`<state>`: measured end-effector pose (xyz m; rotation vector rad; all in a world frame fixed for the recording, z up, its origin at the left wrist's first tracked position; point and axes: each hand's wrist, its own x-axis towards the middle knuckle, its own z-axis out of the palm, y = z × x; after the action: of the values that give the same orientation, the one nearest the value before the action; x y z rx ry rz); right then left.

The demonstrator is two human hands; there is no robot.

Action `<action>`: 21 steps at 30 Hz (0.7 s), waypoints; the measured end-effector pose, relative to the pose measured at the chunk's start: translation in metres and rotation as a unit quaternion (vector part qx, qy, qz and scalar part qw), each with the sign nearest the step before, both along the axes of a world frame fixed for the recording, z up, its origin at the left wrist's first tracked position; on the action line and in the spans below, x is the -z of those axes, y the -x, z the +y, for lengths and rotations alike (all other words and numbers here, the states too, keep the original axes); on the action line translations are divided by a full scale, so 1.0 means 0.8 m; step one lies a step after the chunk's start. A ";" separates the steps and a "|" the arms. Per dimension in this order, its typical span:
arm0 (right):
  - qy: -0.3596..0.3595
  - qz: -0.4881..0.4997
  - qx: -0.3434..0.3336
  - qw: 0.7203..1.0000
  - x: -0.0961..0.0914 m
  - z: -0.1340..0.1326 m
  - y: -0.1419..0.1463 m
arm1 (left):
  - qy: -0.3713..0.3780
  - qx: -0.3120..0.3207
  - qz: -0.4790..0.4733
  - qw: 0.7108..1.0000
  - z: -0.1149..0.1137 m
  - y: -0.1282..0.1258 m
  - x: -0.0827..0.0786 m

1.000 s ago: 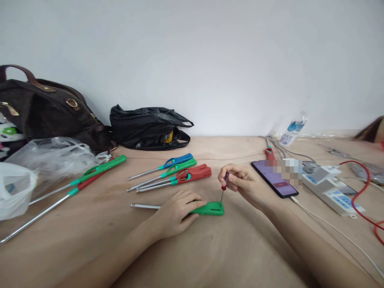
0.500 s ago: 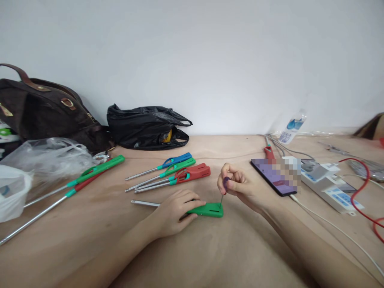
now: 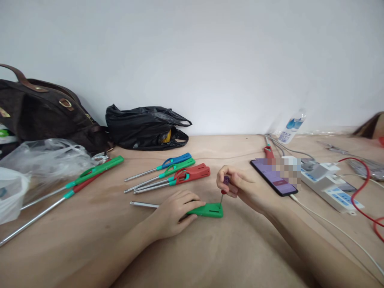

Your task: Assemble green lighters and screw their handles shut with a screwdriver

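Under my left hand (image 3: 177,212), a green gas lighter (image 3: 207,210) lies flat on the table, its metal tube pointing left. The fingers wrap over the middle of its handle and hide the trigger part. My right hand (image 3: 237,184) grips a small screwdriver (image 3: 223,190) with a purple and red handle between thumb and fingers. Its thin shaft stands almost upright, the tip at the right end of the green handle. Just behind lie several more lighters, among them a blue one (image 3: 177,160) and red ones (image 3: 193,173).
Left are a green lighter (image 3: 102,167) on a red one, clear plastic bags (image 3: 51,158) and a dark backpack (image 3: 51,112). A black plastic bag (image 3: 141,126) rests against the wall. Right are a phone (image 3: 273,178), a power strip (image 3: 339,198), cables and a water bottle (image 3: 292,126).
The fingers of my right hand have shifted around the screwdriver handle, showing more of its red lower part. The screwdriver tip and my left hand stay in place on the lighter.
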<state>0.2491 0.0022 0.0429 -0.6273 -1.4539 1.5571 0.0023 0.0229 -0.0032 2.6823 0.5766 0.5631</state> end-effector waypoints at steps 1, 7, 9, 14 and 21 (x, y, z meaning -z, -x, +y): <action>-0.006 0.001 0.003 1.000 0.000 0.000 0.001 | -0.001 -0.001 0.001 1.000 0.000 0.000 0.000; -0.028 -0.010 0.056 0.998 0.004 0.002 0.002 | 0.001 0.000 0.001 1.000 0.000 -0.002 -0.003; -0.039 -0.018 0.070 0.997 0.003 0.002 0.000 | 0.005 0.001 -0.001 1.000 0.000 -0.002 -0.003; -0.026 -0.038 0.043 0.998 -0.002 -0.001 -0.003 | 0.004 -0.001 0.002 1.000 -0.001 -0.001 -0.003; -0.004 0.008 0.059 0.998 0.000 -0.001 0.001 | 0.002 -0.001 0.014 1.000 -0.001 0.000 -0.002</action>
<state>0.2486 0.0017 0.0428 -0.6826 -1.3861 1.4601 0.0027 0.0223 -0.0014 2.6900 0.5886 0.5241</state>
